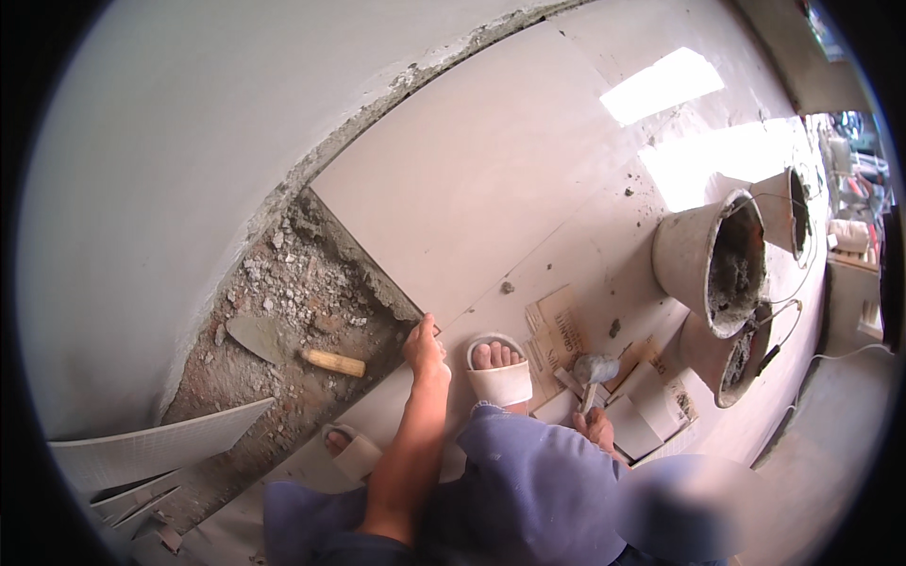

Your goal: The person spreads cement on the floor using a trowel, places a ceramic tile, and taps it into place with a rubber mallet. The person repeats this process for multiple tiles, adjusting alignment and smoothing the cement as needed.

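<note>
Left fingers point(427, 325): at near corner of large tile point(472, 170); whether clamped, cannot tell.
Right fingers point(593, 426): clamped on mallet point(596, 368).
Trowel point(330, 361): on rubble point(283, 297).

Two hands show near the centre of the frame, a left hand point(426, 353) and a right hand point(595, 429), along with two sandals point(502, 385). There is one trowel point(333, 362) at centre left, one mallet point(596, 368) right of centre, and three buckets point(681, 253) at the right. At lower left lie at least three tile offcuts point(165, 445); overlap hides their exact number.
</note>
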{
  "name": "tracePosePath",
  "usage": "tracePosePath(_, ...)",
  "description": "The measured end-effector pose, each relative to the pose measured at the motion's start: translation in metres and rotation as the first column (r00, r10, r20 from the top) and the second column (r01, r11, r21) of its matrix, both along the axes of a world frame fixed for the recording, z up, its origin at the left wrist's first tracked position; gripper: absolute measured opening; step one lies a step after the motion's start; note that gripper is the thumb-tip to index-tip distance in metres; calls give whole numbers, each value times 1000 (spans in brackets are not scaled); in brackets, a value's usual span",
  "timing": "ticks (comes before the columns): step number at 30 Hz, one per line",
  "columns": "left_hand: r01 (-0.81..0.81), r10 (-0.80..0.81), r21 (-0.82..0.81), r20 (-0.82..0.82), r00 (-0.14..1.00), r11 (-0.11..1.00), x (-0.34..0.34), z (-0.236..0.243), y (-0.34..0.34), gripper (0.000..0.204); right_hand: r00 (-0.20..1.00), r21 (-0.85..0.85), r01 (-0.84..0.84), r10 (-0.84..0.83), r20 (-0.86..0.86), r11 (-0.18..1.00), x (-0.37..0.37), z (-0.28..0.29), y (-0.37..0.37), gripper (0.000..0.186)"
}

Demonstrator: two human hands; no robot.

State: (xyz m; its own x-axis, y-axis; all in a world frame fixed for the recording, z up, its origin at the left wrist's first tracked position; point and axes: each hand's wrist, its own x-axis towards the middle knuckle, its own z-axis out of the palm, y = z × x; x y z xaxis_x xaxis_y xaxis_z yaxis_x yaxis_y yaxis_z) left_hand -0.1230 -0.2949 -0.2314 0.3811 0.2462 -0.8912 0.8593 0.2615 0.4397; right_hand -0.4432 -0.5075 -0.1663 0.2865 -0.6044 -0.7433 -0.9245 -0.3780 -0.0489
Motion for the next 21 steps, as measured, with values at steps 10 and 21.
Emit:
tracePosePath(10, -3, 3, -20, 11, 1000, 1000, 7, 22, -7, 40, 977, -3, -169, 168, 133, 986, 25, 25, -12, 36)
tracePosePath(21, 339, -362, 194, 94, 928, 920, 20, 29, 3, 68, 458, 542, 368, -655, 601, 755, 352, -30, -113, 54)
